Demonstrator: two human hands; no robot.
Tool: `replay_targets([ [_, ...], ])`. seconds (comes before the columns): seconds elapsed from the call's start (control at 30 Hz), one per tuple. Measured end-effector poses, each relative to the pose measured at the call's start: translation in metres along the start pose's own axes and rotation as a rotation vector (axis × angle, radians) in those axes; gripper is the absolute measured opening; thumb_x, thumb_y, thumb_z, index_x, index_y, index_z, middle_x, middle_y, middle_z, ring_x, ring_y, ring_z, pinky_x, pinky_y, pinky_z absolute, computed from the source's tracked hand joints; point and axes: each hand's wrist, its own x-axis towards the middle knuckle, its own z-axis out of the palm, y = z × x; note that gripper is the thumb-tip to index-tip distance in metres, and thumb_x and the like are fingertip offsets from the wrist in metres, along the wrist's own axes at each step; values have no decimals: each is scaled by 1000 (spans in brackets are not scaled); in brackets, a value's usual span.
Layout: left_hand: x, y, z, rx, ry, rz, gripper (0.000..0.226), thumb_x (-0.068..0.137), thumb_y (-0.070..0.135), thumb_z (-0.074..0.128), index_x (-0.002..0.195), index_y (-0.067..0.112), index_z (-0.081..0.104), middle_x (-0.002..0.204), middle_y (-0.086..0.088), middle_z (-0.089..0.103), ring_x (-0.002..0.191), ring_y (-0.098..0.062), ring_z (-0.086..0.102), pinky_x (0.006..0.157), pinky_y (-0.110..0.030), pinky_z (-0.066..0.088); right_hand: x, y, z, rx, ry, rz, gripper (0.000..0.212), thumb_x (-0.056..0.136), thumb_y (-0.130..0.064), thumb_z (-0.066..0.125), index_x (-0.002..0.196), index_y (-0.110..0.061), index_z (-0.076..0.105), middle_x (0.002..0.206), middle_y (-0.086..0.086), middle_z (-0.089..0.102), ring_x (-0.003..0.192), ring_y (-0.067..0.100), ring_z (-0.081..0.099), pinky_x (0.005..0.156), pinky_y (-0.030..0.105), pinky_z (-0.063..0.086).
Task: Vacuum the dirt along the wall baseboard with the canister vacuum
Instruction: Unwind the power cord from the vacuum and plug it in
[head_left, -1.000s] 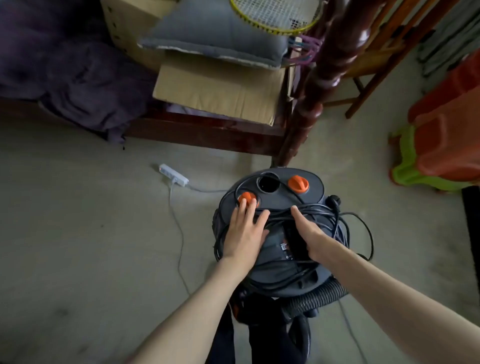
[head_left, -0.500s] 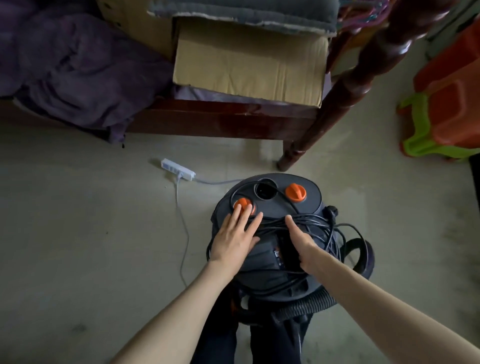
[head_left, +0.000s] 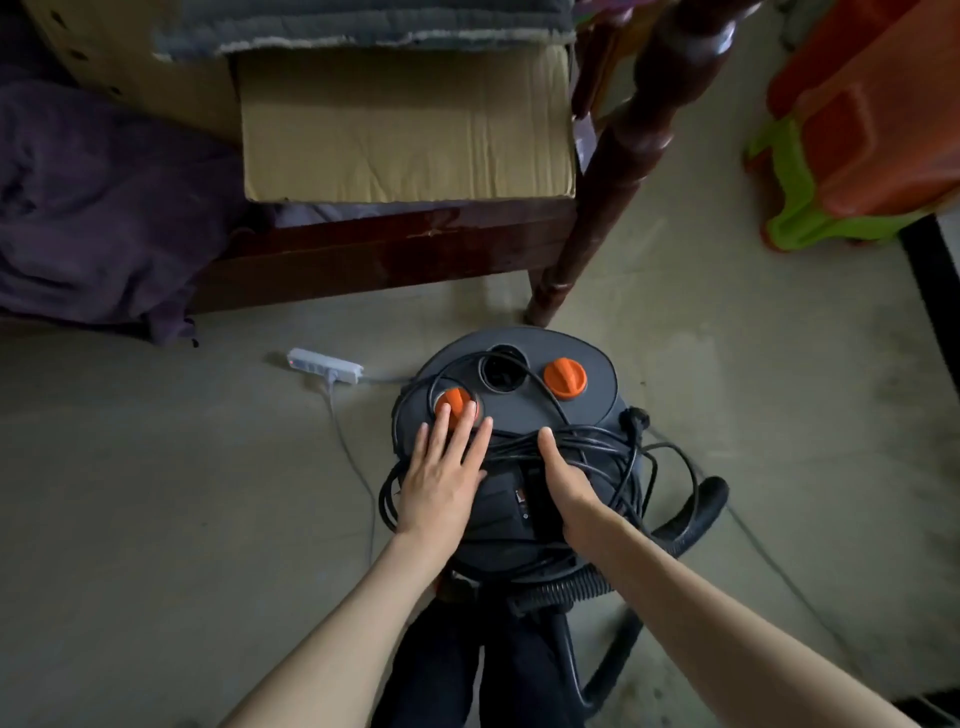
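Left hand (head_left: 441, 480) is laid flat, fingers straight, on the lid of the dark grey round canister vacuum (head_left: 506, 452), with its fingertips touching the nearer orange round knob (head_left: 454, 402). Right hand (head_left: 566, 480) is set just beside it, thumb extended over the coiled black power cord (head_left: 613, 449); whether its fingers are curled round the handle cannot be told.

Task progress is judged minimal: the cord is wound on the lid, the black ribbed hose (head_left: 571, 590) lies behind the wrists, and no baseboard is visible.

Beyond the fingertips, a white power strip (head_left: 324, 365) lies on grey concrete floor (head_left: 156, 493) before a dark wooden bed frame (head_left: 374, 249).
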Motion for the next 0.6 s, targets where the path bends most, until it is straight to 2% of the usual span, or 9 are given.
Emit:
replay_targets([
  [0.07,10,-6,2,9,-31,13,68,86,27,67,145,14,36,154,-10,27,141,-36,24,114,-47,21,4,-10,2,29,-12,-33,86,86,-71,46,139,-4,49,137,13,56,122,31,55,108,44,42],
  [0.13,22,-15,5,35,-105,28,64,100,31,42,152,19,8,160,-6,-2,146,-33,-4,117,-41,-4,6,-19,7,53,-6,-58,86,85,-72,47,138,-4,51,136,13,57,120,30,56,107,44,43],
  [0.2,29,-22,4,44,-131,31,62,102,32,34,152,20,-1,159,-6,-12,145,-33,-12,116,-40,-10,8,-24,12,72,19,-71,86,83,-73,48,134,-5,55,132,12,60,116,29,59,105,43,44],
  [0.27,35,-29,-3,21,-126,89,64,99,30,45,152,17,12,159,-10,1,145,-36,0,117,-42,1,10,-25,18,101,47,-64,85,82,-75,48,132,-7,57,129,10,63,113,28,60,105,43,45],
  [0.3,37,-34,-6,14,-88,126,66,92,28,58,149,14,27,157,-13,16,143,-39,15,116,-45,15,10,-24,23,123,61,-65,85,81,-75,49,131,-7,58,127,10,64,111,27,61,105,42,45],
  [0.37,42,-45,-6,-7,-11,202,69,75,25,79,136,10,51,144,-16,43,132,-41,40,105,-48,39,10,-21,31,197,96,-74,82,80,-74,53,129,-9,61,124,8,66,109,26,63,105,42,45],
  [0.4,43,-49,-7,-10,-8,230,69,70,25,82,132,9,55,141,-16,48,128,-41,44,101,-49,43,10,-19,35,236,112,-78,80,80,-73,54,128,-9,62,123,8,66,109,25,63,105,42,44],
  [0.6,42,-73,-11,36,-86,366,67,72,27,81,132,10,56,139,-15,50,128,-41,46,101,-46,44,-1,0,61,411,179,-57,75,82,-69,56,126,-9,63,120,7,68,107,24,64,104,42,46],
])
